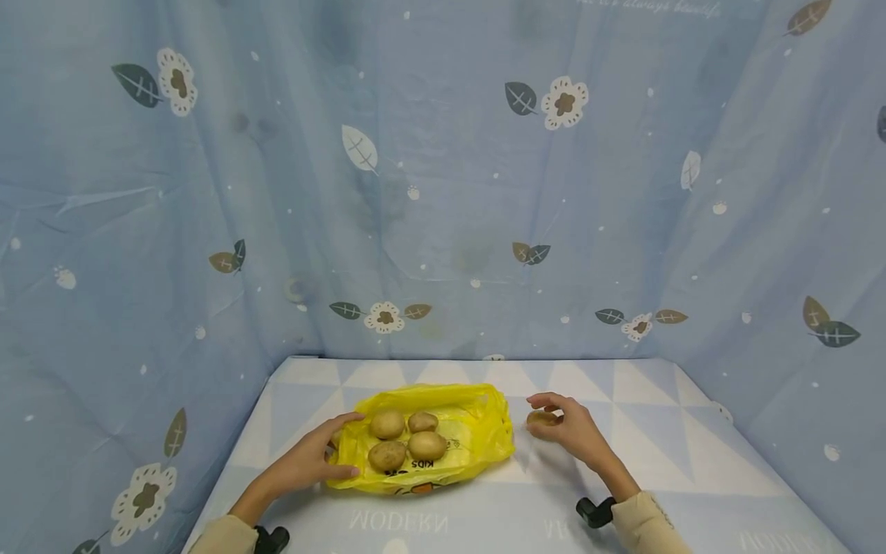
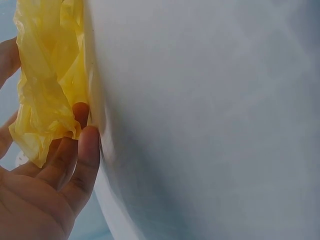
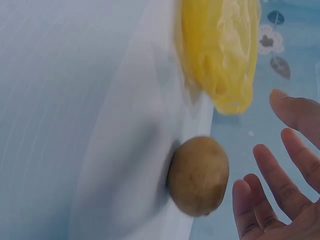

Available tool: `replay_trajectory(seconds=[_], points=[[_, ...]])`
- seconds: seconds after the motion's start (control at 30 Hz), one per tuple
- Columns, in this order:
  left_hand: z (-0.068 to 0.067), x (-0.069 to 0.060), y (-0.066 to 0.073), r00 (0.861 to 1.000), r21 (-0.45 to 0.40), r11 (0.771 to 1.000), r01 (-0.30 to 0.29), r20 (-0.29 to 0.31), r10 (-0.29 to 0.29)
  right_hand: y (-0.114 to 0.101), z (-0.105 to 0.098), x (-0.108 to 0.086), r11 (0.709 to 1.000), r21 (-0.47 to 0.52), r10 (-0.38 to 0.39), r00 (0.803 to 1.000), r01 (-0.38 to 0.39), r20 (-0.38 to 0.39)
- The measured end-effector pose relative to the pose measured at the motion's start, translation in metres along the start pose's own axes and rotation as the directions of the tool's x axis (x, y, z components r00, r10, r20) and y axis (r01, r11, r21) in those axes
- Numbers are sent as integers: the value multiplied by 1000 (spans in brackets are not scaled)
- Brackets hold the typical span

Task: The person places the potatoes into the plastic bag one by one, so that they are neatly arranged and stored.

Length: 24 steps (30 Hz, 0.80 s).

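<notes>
A yellow plastic bag [image 1: 484, 450] lies spread on the table with its mouth facing up, and several potatoes [image 1: 427, 445] sit inside. At the bag's left end my left hand [image 1: 308, 458] holds the plastic between thumb and fingers; in the left wrist view, the fingertips [image 2: 89, 145] curl against the crumpled edge. Right of the bag, one loose potato [image 3: 199, 176] rests on the table. My right hand [image 1: 566, 425] is just over it, fingers spread and bent; the right wrist view shows a gap between fingers and potato.
The table [image 1: 657, 446] has a white and pale blue triangle pattern with faint lettering near the front. A blue curtain [image 1: 457, 192] with leaves and flowers hangs behind it and at both sides. Each wrist wears a black device [image 1: 595, 512].
</notes>
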<state>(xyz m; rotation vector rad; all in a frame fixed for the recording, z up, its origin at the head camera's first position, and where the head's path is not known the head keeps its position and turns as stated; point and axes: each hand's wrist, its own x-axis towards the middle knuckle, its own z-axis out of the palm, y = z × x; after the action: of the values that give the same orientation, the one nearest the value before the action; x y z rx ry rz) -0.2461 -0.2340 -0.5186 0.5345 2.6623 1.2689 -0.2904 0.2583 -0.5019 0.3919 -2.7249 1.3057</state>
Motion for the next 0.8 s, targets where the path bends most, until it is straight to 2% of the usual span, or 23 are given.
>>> replay_trajectory(seconds=[0.4,0.6,0.8], points=[[0,-1,1,1000,-4,1000,2,-2,-2,30,-17,-6,998,-35,55,997,-56,-46],[0,-2,2,1000,-11,1000,-2,-1,2,37,-16,-7,990,-33,135,991,-135,-22],[0,-1,3,1000,0,1000,13,-4,-13,42,-11,-5,987,-26,160,987,-160,0]])
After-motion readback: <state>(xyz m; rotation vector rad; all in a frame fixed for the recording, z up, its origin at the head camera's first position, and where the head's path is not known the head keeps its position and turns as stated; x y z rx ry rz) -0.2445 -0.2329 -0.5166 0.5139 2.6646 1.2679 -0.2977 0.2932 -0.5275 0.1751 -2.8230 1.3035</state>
